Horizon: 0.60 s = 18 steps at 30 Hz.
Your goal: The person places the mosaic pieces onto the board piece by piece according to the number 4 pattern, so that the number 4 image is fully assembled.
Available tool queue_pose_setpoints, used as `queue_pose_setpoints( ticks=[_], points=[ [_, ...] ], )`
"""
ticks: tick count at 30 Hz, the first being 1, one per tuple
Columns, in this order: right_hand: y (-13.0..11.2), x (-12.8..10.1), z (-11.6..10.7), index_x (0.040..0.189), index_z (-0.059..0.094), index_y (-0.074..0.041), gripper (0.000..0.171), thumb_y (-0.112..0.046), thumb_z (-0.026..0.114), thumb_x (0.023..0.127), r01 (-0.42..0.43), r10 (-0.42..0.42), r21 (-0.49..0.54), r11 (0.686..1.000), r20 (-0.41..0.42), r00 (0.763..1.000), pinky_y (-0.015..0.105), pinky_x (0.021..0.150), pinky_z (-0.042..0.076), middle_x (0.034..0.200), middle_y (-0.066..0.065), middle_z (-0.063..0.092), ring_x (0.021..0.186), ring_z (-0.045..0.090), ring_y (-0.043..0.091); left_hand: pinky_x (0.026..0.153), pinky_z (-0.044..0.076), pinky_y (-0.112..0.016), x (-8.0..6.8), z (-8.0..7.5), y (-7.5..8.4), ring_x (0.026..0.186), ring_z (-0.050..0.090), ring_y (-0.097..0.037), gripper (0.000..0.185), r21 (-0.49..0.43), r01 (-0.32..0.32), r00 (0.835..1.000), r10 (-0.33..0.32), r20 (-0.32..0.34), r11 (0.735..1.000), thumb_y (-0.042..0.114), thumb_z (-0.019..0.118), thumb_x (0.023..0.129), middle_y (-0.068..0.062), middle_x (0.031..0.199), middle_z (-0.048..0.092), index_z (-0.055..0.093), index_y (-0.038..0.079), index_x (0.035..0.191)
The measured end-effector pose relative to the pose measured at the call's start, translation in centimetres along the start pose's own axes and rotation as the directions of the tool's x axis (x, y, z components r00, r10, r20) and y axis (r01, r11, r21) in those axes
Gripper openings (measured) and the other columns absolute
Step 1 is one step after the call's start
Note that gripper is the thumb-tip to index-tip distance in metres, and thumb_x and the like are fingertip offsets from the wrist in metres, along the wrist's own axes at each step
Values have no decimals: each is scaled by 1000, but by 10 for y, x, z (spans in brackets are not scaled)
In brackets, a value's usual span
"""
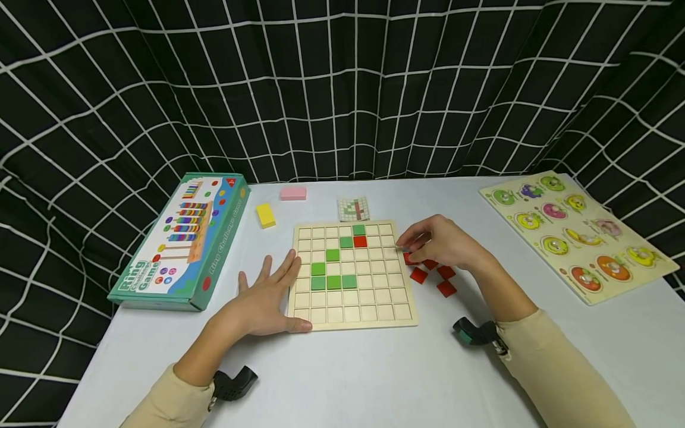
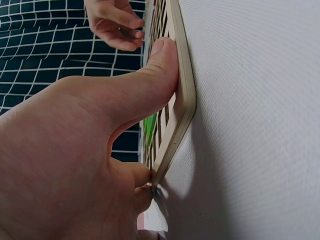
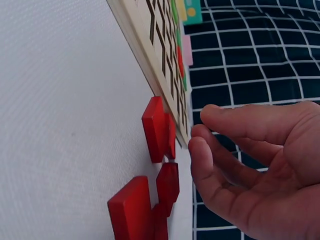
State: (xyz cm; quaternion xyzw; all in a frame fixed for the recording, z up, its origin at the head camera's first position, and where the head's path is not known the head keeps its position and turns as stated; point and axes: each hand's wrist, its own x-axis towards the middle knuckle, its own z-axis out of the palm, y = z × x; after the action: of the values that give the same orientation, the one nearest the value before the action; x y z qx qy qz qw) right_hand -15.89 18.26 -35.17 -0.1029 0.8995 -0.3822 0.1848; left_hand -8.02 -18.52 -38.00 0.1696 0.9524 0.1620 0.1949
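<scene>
Head view: your left grip, straight-fingered, touches the gridded wooden board; your right grip, loosely curled, empty, overhangs square red tiles toward the bench's right edge.

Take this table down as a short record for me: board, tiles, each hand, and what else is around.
Board: gridded wooden board, flat on white table
Green tiles: seven, on board
Red tiles: one on board; at least five loose to its right
Left hand: thumb on board's near edge, fingers at left edge
Right hand: fingers bent near loose red tiles; no tile visible in them
Beyond board: small card, yellow block, pink block
Far left: game box
Far right: fruit puzzle
</scene>
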Motion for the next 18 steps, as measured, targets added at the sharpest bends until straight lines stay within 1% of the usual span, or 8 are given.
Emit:
queue_pose_setpoints(
  ticks=[9,18],
  points=[
    [7,-1,-2,112,78,-2,30,6,74,83,-26,26,5,1000,14,1000,33,76,57,103,16,73,93,63,27,108,-1,-89,-1,0,0,160,-2,-49,128,-1,-3,1000,3,-1,1000,71,79,77,-2,178,-1,9,15,169],
    [12,0,-1,109,78,-4,32,5,77,78,-44,45,-27,999,15,999,31,72,54,95,13,70,89,61,25,108,-1,-89,-1,0,0,160,-3,-47,128,-7,1,1000,-1,3,1000,70,79,78,0,177,-2,8,16,169]
  ],
)
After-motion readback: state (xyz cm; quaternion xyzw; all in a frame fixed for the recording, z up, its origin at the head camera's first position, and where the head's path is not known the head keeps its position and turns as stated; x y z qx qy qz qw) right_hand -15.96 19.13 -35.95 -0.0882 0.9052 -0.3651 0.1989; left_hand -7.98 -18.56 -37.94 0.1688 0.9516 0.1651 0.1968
